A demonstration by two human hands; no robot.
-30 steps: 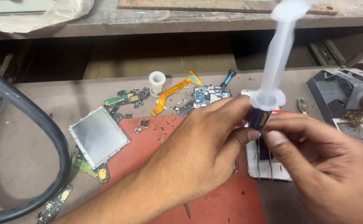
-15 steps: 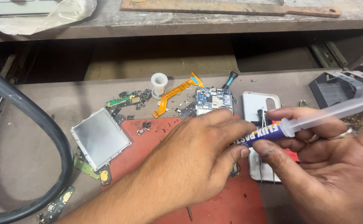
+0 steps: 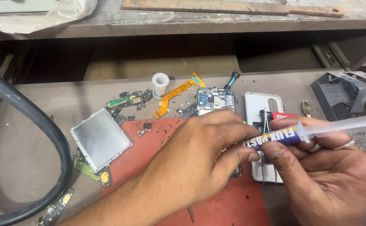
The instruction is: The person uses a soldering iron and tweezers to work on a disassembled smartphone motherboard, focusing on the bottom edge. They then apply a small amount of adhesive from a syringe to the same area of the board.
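Note:
A syringe (image 3: 294, 135) with a blue labelled barrel and a clear plunger lies nearly level between both hands, plunger end pointing right. My right hand (image 3: 329, 175) grips the barrel between thumb and fingers. The fingertips of my left hand (image 3: 199, 163) pinch the syringe's tip end, which they hide. Both hands hover over a red mat (image 3: 149, 144) and a white phone shell (image 3: 261, 104). Just beyond my left hand lies a blue circuit board (image 3: 215, 99).
A square metal plate (image 3: 100, 138), an orange flex cable (image 3: 176, 94), a white spool (image 3: 160, 82) and small board scraps lie on the bench. A thick black cable (image 3: 49, 129) loops at the left. A grey tool stand (image 3: 342, 92) sits at the right, under a wooden shelf (image 3: 191, 21).
The syringe has swung from upright to almost horizontal, its plunger now pointing right. Both hands kept hold of it and shifted slightly lower.

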